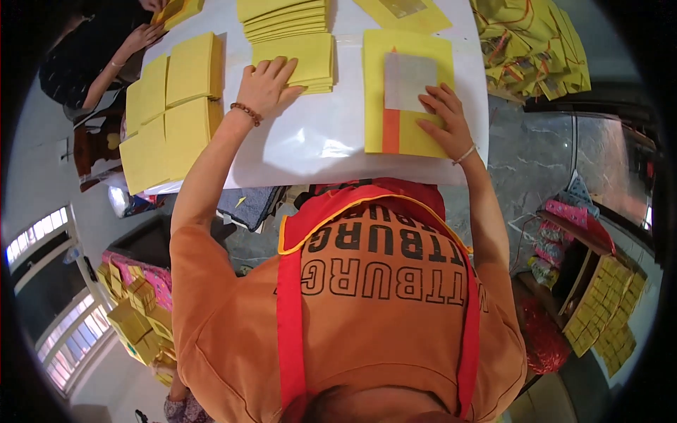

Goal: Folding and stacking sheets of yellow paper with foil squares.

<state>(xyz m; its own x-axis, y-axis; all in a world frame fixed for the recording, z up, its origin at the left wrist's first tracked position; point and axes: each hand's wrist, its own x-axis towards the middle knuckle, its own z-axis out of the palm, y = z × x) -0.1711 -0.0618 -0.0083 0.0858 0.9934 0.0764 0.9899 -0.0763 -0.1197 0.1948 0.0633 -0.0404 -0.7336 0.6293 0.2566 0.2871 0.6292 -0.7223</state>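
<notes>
My left hand lies with outstretched fingers on the near edge of a low stack of folded yellow paper. To the right, a large yellow paper sheet lies flat near the table's front edge. A pale grey-white rectangle sits on its upper half, and an orange strip runs along it below. My right hand rests on the right side of this sheet, fingers apart, the tips at the rectangle's edge. Neither hand grips anything that I can see.
More yellow stacks stand on the white table, at the left and the back. Another yellow sheet lies at the back right. A co-worker's hand is at the far left. A yellow heap with orange cords is beyond the right edge.
</notes>
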